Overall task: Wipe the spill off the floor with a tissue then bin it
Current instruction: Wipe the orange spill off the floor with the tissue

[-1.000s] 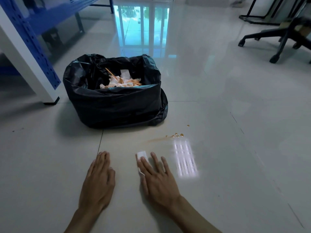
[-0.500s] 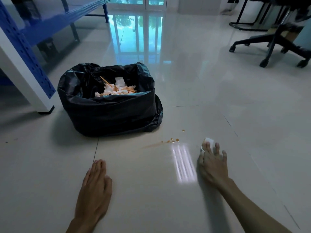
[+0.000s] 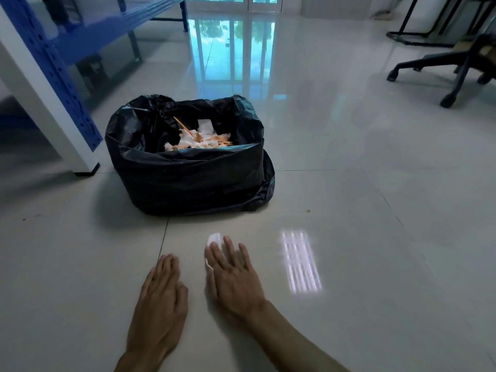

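Note:
My right hand [image 3: 233, 275] lies palm down on the pale floor tiles, pressing a white tissue [image 3: 214, 238] whose edge shows past my fingertips. Just in front of it stands the bin [image 3: 188, 178], lined with a black bag and holding white tissues stained orange. My left hand [image 3: 161, 294] rests flat on the floor beside the right one and holds nothing. One small orange speck [image 3: 308, 210] sits on the tile to the right of the bin. I see no orange smear near the bright light patch [image 3: 300, 260].
A blue and white shelf leg [image 3: 67, 124] stands left of the bin. An office chair base on castors [image 3: 445, 73] is at the far right. Glass doors reflect on the glossy floor at the back.
My right hand has swept the tissue from the right of the light patch back leftward to beside my left hand. The orange drops and smear seen earlier are gone from the tile.

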Available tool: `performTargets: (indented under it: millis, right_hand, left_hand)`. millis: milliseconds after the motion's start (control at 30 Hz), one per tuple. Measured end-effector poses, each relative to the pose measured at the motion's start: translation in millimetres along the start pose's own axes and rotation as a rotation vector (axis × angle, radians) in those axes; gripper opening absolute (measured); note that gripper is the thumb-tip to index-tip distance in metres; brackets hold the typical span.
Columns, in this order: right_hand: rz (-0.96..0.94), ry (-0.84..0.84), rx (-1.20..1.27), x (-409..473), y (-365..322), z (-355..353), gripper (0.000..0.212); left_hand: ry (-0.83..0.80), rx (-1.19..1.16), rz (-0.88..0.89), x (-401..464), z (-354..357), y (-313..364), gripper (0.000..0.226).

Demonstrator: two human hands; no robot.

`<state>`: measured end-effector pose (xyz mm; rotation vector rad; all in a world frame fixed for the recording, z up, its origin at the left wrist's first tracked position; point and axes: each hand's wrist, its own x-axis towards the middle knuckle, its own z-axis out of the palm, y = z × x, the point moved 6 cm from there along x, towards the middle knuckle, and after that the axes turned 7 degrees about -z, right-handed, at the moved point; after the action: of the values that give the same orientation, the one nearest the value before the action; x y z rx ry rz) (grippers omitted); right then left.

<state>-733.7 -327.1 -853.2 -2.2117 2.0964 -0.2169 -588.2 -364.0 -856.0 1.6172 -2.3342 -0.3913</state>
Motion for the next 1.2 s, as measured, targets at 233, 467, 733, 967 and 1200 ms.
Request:
performTargets:
  millis: [233,467,733,967,1200]
  right_hand:
    - [0.066,0.068,-0.049,-73,57,-16,0.049]
    - [0.586,-0.032,-0.032,-130,204,-41,0.058]
    - [0.583,-0.012,0.187,-35,225,-47,0.053]
    - [0.16,-0.068,0.148,24,63,-9,0.064]
    - [-0.171,-0.113,0.095,-18,-20,-6,0.064]
  left_hand:
    - [-0.015,-0.007,-0.003,-2,1,-1,0.071]
    - [0.004,0.014,-0.006,-1,2,1,0.068]
    - [0.004,0.007,-0.005,2,1,1,0.065]
    - [0.048,0.028,0.019,2,4,0,0.07]
    - [0.038,0.013,-0.019,-2,2,-1,0.071]
